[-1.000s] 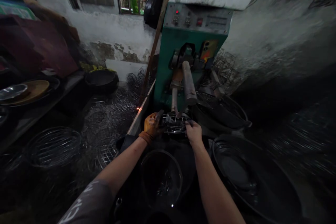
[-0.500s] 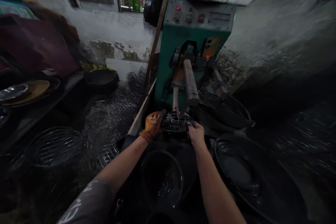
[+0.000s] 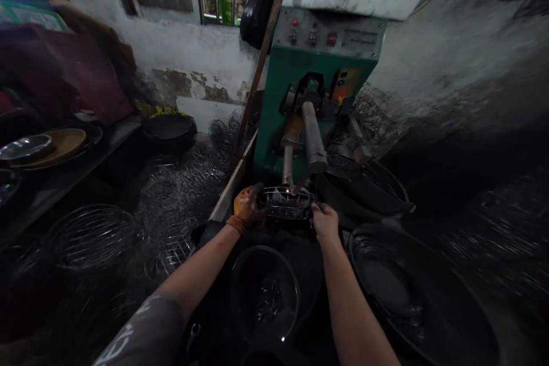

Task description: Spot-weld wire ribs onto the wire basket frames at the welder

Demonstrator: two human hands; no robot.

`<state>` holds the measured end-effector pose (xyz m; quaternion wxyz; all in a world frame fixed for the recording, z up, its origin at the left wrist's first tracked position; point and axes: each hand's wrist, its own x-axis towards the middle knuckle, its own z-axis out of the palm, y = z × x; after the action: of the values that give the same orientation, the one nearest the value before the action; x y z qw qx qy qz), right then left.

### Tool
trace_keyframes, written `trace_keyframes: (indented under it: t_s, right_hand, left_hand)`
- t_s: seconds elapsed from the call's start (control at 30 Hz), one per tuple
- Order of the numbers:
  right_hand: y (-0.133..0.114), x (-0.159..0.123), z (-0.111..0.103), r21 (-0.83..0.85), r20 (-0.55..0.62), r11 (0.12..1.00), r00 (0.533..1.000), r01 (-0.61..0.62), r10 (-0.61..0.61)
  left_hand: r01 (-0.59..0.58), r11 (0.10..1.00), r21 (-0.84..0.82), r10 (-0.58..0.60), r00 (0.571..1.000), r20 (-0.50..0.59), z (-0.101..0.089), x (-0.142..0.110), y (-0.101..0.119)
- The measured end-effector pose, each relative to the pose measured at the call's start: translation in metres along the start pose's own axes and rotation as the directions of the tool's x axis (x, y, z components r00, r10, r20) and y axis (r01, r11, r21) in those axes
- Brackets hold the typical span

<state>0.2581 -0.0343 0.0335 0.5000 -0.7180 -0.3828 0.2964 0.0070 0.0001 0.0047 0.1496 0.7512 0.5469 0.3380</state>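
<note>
A round wire rack (image 3: pixel 286 210) is held between my two hands at the lower electrode of a green spot-welding machine (image 3: pixel 268 103). My left hand (image 3: pixel 246 206), in an orange glove with dark fingertips, is closed on the rack's left edge. My bare right hand (image 3: pixel 325 221) pinches its right edge. A small bright glow shows on the rack just below the electrode tip. The thick upper arm (image 3: pixel 314 140) of the machine reaches out above the rack. Below my hands stands a round bowl (image 3: pixel 295 280) with small shiny metal pieces in its bottom.
Finished-looking round wire grids (image 3: pixel 92 237) and tangled wire pieces (image 3: pixel 171 206) cover the floor at left. A large dark basin (image 3: pixel 454 297) stands at right. A wooden pole (image 3: pixel 261 68) leans beside the machine. Pans and a tan plate (image 3: pixel 64 146) sit on the left bench.
The rack has tilted and shows more of its bars, and both hands are slightly farther apart. A bright glow has appeared at the electrode tip. The whole view has shifted slightly.
</note>
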Motion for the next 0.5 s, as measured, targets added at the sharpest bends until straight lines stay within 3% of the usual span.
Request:
trace_keyframes:
  t_s: [0.07, 0.13, 0.5]
  right_hand:
    - [0.003, 0.000, -0.002, 0.082, -0.017, 0.987, 0.990, -0.138, 0.140]
    - [0.005, 0.001, -0.003, 0.099, -0.027, 0.975, 0.979, -0.199, 0.202]
    - [0.005, 0.011, -0.003, 0.031, -0.003, 0.980, 0.981, -0.196, 0.196]
  left_hand:
    - [-0.096, 0.995, 0.007, 0.096, 0.994, -0.047, -0.004, 0.002, 0.008]
    - [-0.154, 0.988, 0.025, 0.155, 0.987, -0.047, -0.005, 0.006, 0.015]
    - [-0.240, 0.964, 0.119, 0.242, 0.970, -0.010, -0.006, 0.021, 0.019]
